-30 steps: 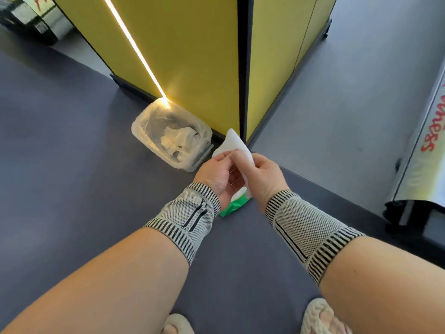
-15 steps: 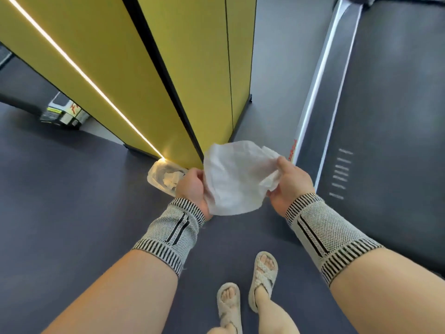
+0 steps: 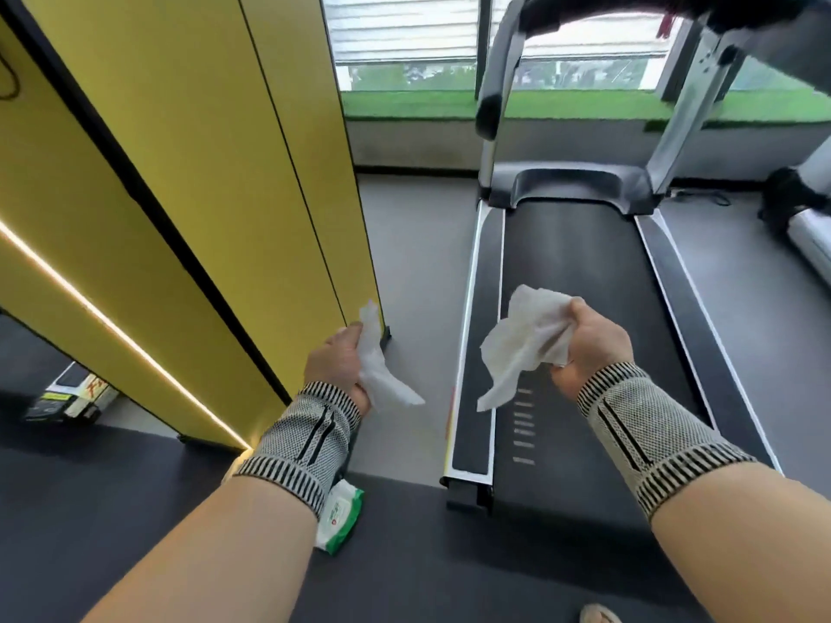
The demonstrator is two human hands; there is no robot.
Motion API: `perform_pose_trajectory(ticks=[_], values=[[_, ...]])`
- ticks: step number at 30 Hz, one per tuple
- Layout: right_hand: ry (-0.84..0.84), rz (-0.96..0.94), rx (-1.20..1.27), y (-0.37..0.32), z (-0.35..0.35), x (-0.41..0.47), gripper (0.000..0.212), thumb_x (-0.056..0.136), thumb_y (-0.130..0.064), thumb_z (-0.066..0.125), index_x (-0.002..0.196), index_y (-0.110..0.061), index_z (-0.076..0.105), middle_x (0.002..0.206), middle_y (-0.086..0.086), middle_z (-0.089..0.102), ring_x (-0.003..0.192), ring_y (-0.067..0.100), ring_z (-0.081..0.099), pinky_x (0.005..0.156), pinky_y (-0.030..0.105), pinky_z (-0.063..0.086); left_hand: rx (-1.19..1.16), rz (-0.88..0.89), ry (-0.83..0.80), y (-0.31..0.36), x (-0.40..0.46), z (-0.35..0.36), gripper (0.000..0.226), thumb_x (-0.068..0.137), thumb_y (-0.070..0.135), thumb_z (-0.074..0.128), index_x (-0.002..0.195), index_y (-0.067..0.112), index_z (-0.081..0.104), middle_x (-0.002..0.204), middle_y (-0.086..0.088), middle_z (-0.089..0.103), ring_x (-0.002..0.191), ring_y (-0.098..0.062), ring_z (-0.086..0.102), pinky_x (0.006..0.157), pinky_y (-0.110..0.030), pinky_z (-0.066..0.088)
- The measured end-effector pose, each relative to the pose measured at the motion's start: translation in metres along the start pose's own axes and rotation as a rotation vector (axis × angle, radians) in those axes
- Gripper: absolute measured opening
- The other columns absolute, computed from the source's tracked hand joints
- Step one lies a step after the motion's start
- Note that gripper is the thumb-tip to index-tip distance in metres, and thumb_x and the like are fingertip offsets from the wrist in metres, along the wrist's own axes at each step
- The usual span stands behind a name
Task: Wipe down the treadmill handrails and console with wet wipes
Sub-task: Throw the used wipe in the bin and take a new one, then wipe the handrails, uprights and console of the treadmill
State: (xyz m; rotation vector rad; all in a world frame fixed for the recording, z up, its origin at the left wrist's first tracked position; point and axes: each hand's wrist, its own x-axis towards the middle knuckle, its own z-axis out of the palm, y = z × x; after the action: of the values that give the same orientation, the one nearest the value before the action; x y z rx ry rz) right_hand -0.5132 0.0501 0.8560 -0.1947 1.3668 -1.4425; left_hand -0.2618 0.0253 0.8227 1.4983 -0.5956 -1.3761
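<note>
You stand at the foot of the treadmill [image 3: 571, 353], your left hand [image 3: 335, 366] closed around one bunched wet wipe [image 3: 377, 375] and your right hand [image 3: 593, 348] gripping a second wet wipe [image 3: 521, 344], which hangs loose over the rear of the belt. The handrails [image 3: 494, 83] and the console [image 3: 674, 6] sit at the far end of the treadmill, well beyond both hands and untouched by either cloth. The likeliest slip from here is footing: stepping up onto the deck with both hands full leaves nothing free to steady you, and a dangling tail of wipe could drop onto the belt. The loosely bunched wipes may also smear rather than clean unless you refold them, and a dripping one pressed on the console could wet its controls. The pack of wipes [image 3: 339, 514] lies on the floor just left of the treadmill's rear corner, near enough to trip on. By count: two wipes in hand, one pack, one treadmill directly ahead, two wrist sleeves [image 3: 301, 438], one yellow partition [image 3: 189, 173] to the treadmill's left.
</note>
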Motion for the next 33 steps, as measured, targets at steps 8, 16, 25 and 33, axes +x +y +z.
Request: perform_pose_trajectory(ticks=[8,16,25,33], values=[[-0.152,-0.275,-0.392,-0.144,-0.075,0.089,0.017,0.091,-0.017,0.054,0.103,-0.009,0.063,0.086,0.005,0.064,0.071,0.020,0.061,0.065,0.026,0.053,-0.244,-0.065,-0.240,0.015,-0.028,0.231,0.012,0.091,0.017,0.060,0.087,0.008,0.065,0.087,-0.010,0.065,0.072,-0.023,0.064,0.061,-0.033,0.054],[-0.417,-0.364,-0.805,-0.257,-0.123,0.161,0.040,0.079,-0.053,0.065,0.076,-0.014,0.073,0.081,0.011,0.068,0.074,0.020,0.056,0.072,0.033,0.048,-0.150,-0.032,-0.463,0.029,-0.045,0.425,0.018,0.091,0.010,0.059,0.108,0.002,0.061,0.099,-0.019,0.068,0.084,-0.029,0.068,0.076,-0.040,0.058],[-0.419,-0.505,-0.717,-0.349,-0.090,0.310,0.006,0.083,-0.013,0.068,0.081,-0.010,0.074,0.083,0.010,0.073,0.078,0.022,0.066,0.079,0.036,0.055,0.047,0.170,-0.447,0.075,0.059,0.568,0.012,0.085,0.004,0.068,0.090,0.009,0.059,0.086,-0.011,0.065,0.071,-0.022,0.064,0.061,-0.033,0.057],[-0.415,-0.325,-0.670,-0.507,0.016,0.419,0.011,0.084,-0.005,0.064,0.073,-0.008,0.067,0.067,0.005,0.064,0.061,0.016,0.058,0.058,0.024,0.048,0.285,-0.044,-0.615,0.225,0.173,0.677,0.029,0.084,0.028,0.070,0.110,0.017,0.065,0.096,-0.001,0.071,0.093,-0.020,0.064,0.095,-0.048,0.044]])
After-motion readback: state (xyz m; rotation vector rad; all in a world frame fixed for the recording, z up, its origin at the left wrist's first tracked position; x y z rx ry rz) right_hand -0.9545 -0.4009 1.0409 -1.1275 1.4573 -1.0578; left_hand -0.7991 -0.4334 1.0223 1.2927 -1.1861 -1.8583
